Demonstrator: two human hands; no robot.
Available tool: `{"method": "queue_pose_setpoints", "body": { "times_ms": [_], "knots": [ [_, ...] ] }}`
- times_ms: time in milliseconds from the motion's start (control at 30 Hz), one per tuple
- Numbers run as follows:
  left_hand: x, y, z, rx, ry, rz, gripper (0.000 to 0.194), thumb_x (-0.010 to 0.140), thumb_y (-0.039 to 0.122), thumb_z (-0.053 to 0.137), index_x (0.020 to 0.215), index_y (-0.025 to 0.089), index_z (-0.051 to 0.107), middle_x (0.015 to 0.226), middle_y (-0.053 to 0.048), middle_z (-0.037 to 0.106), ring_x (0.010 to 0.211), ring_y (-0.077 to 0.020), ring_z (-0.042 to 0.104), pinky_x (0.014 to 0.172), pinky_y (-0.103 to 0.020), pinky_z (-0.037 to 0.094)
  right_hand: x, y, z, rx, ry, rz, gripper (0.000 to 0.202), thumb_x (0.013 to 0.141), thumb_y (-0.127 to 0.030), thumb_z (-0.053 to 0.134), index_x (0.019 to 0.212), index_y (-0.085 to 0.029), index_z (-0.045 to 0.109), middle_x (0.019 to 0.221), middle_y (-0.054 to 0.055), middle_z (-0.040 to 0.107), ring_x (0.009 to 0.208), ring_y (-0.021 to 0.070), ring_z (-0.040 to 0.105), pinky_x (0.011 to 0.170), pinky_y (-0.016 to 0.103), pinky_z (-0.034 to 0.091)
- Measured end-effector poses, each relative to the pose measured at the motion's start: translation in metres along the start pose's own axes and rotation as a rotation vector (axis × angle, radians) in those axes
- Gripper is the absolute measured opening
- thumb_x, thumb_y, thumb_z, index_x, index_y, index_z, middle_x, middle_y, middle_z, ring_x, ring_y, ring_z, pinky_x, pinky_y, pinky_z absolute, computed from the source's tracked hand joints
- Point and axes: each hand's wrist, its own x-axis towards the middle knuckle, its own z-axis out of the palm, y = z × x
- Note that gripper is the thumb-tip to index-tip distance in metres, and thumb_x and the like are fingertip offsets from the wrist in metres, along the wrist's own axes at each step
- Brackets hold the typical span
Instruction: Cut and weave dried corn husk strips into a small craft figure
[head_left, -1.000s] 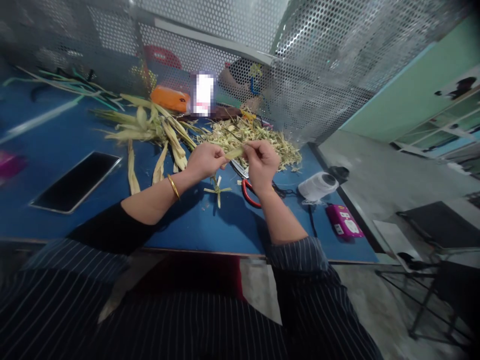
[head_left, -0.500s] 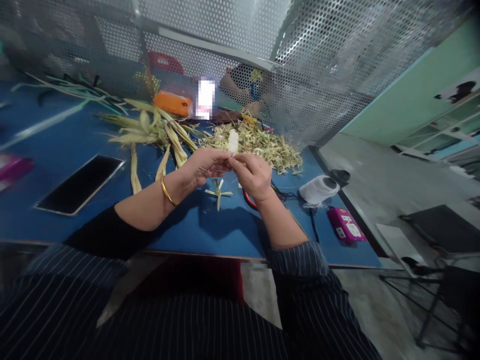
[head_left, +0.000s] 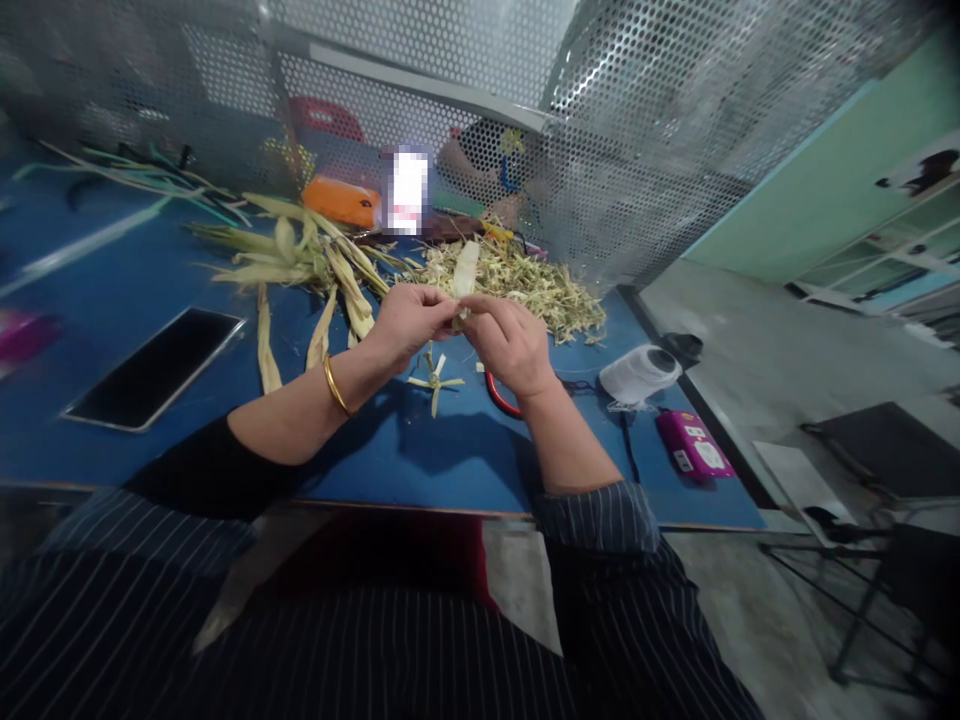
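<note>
Sticking up: husk strip (head_left: 466, 268) | pinched btwn L hand (head_left: 409, 322) & R hand (head_left: 513, 345)

Left hand (head_left: 409, 325) and right hand (head_left: 511, 345) close together, each in a pinch, both forearms (head_left: 574, 440) angled inward.

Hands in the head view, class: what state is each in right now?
Left hand: closed, pinching the pale strip.
Right hand: closed, pinching the same strip.

Dark pinstriped sleeves (head_left: 600, 522), gold bangle (head_left: 335, 387)
</note>
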Motion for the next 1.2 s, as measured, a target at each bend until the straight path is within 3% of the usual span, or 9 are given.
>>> {"method": "queue_pose_setpoints", "body": {
  "times_ms": [100, 267, 400, 500, 633, 700, 767, 900, 1200],
  "knots": [
    [-0.001, 0.003, -0.001, 0.002, 0.003, -0.046, 0.019, 0.072, 0.014, 0.065, 0.054, 0.014, 0.059, 0.052, 0.002, 0.056, 0.049, -0.0067, 0.055, 0.049, -0.017, 0.045, 0.001, -0.001, -0.002, -0.014, -0.02, -0.035, 0.021, 0.098, -0.016, 0.041, 0.091, -0.019, 0.06, 0.111, 0.01, 0.071, 0.097, 0.0162, 0.063, 0.083, 0.031, 0.049],
    [-0.003, 0.008, 0.0, -0.026, -0.005, -0.11, 0.02, 0.075, 0.016, 0.063, 0.057, 0.014, 0.055, 0.053, 0.003, 0.053, 0.048, -0.0075, 0.054, 0.049, -0.019, 0.047, 0.005, -0.004, -0.006, -0.109, -0.069, -0.079, 0.025, 0.099, -0.015, 0.037, 0.09, -0.02, 0.061, 0.092, 0.004, 0.07, 0.082, 0.0145, 0.061, 0.076, 0.029, 0.046],
    [-0.003, 0.002, 0.002, 0.083, 0.021, -0.04, 0.018, 0.079, 0.017, 0.06, 0.061, 0.015, 0.055, 0.056, 0.001, 0.055, 0.051, -0.0102, 0.058, 0.044, -0.019, 0.041, 0.002, -0.002, -0.001, -0.037, -0.046, -0.005, 0.02, 0.098, -0.019, 0.041, 0.09, -0.02, 0.059, 0.088, 0.005, 0.068, 0.079, 0.0153, 0.059, 0.075, 0.03, 0.046],
    [-0.001, -0.004, 0.001, 0.247, 0.079, 0.115, 0.018, 0.081, 0.024, 0.06, 0.065, 0.016, 0.057, 0.056, 0.001, 0.056, 0.051, -0.0126, 0.059, 0.043, -0.021, 0.039, 0.001, -0.002, 0.006, 0.204, 0.071, 0.215, 0.013, 0.097, -0.026, 0.046, 0.099, -0.02, 0.057, 0.09, 0.006, 0.066, 0.084, 0.0161, 0.061, 0.077, 0.032, 0.049],
    [-0.005, -0.007, -0.001, 0.449, 0.158, 0.324, 0.017, 0.082, 0.029, 0.06, 0.068, 0.018, 0.06, 0.059, 0.001, 0.058, 0.056, -0.0129, 0.056, 0.053, -0.022, 0.039, 0.008, -0.008, 0.013, 0.783, 0.253, 0.796, 0.023, 0.091, -0.044, 0.054, 0.097, -0.022, 0.053, 0.082, 0.0, 0.06, 0.074, 0.0122, 0.061, 0.069, 0.028, 0.052],
    [-0.009, -0.008, 0.0, 0.517, 0.143, 0.399, 0.017, 0.083, 0.025, 0.059, 0.067, 0.019, 0.06, 0.059, 0.001, 0.058, 0.058, -0.0129, 0.053, 0.056, -0.023, 0.036, 0.013, -0.013, 0.015, 1.018, 0.196, 1.035, 0.033, 0.08, -0.051, 0.067, 0.084, -0.022, 0.053, 0.072, -0.004, 0.055, 0.063, 0.0097, 0.056, 0.058, 0.024, 0.048],
    [-0.012, -0.01, 0.002, 0.523, 0.116, 0.426, 0.02, 0.082, 0.022, 0.059, 0.062, 0.02, 0.059, 0.057, 0.001, 0.056, 0.057, -0.0128, 0.049, 0.057, -0.024, 0.034, 0.017, -0.016, 0.016, 1.152, 0.12, 1.147, 0.04, 0.07, -0.051, 0.076, 0.072, -0.021, 0.051, 0.064, -0.005, 0.051, 0.056, 0.0077, 0.05, 0.052, 0.022, 0.044],
    [-0.011, -0.016, 0.006, 0.393, 0.065, 0.33, 0.024, 0.082, 0.027, 0.061, 0.059, 0.021, 0.057, 0.056, 0.001, 0.057, 0.053, -0.0121, 0.047, 0.053, -0.024, 0.033, 0.018, -0.02, 0.015, 1.231, 0.169, 1.189, 0.045, 0.068, -0.055, 0.076, 0.063, -0.02, 0.049, 0.054, -0.006, 0.049, 0.049, 0.0067, 0.045, 0.05, 0.022, 0.04],
    [-0.005, -0.02, 0.01, 0.153, 0.021, 0.182, 0.02, 0.081, 0.028, 0.062, 0.064, 0.019, 0.057, 0.058, 0.002, 0.058, 0.049, -0.0104, 0.056, 0.05, -0.023, 0.046, 0.012, -0.018, 0.023, 1.065, 0.261, 1.075, 0.049, 0.078, -0.062, 0.065, 0.059, -0.021, 0.048, 0.054, -0.004, 0.049, 0.051, 0.0084, 0.046, 0.052, 0.024, 0.04]
  ]
}}
